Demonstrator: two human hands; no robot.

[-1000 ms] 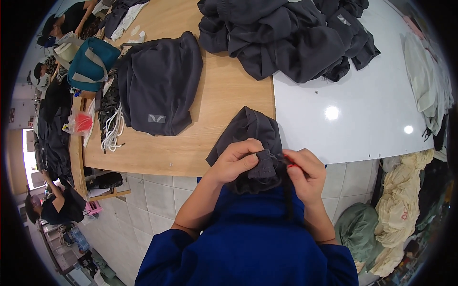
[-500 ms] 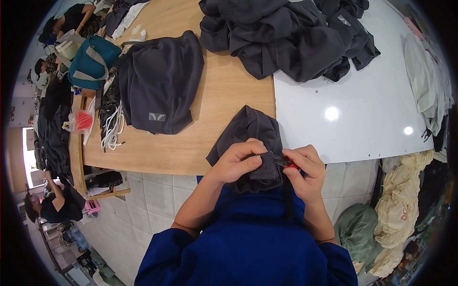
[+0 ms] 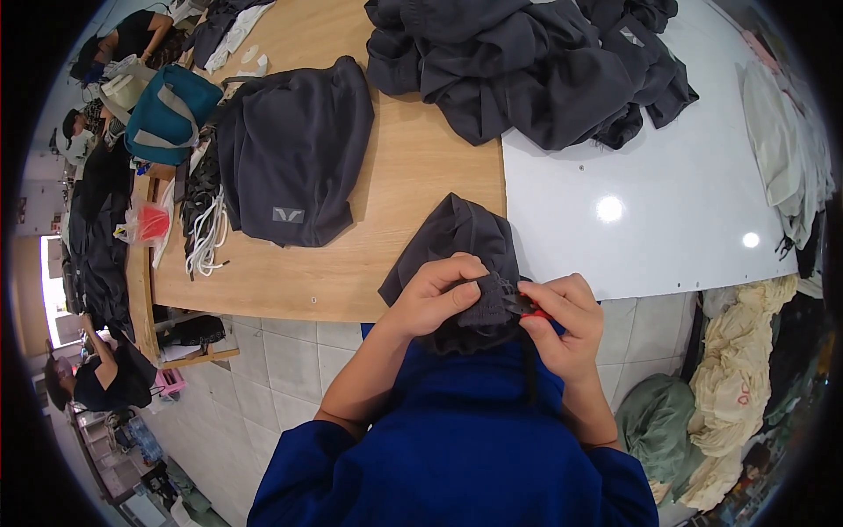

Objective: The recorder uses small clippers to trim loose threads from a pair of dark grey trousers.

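Note:
A dark grey garment (image 3: 461,230) is bunched at the table's front edge, its ribbed part hanging over my lap. My left hand (image 3: 442,297) pinches the ribbed edge between thumb and fingers. In my right hand (image 3: 566,323) are red-handled thread snips (image 3: 532,310), their blades pointing left at loose threads on that edge. The fingers cover most of the handles. A dark cord or strip (image 3: 531,373) hangs below the snips against my blue top.
A folded dark grey garment (image 3: 294,158) lies left on the wooden table (image 3: 430,158). A heap of similar garments (image 3: 536,70) spans the wood and white surface (image 3: 571,220). White cords (image 3: 207,233) and a teal bag (image 3: 174,114) are at left; cloth piles (image 3: 733,378) at right.
My right hand has shifted slightly right and down, and more of the snips' blades shows at the ribbed edge. The left hand keeps its pinch almost in place.

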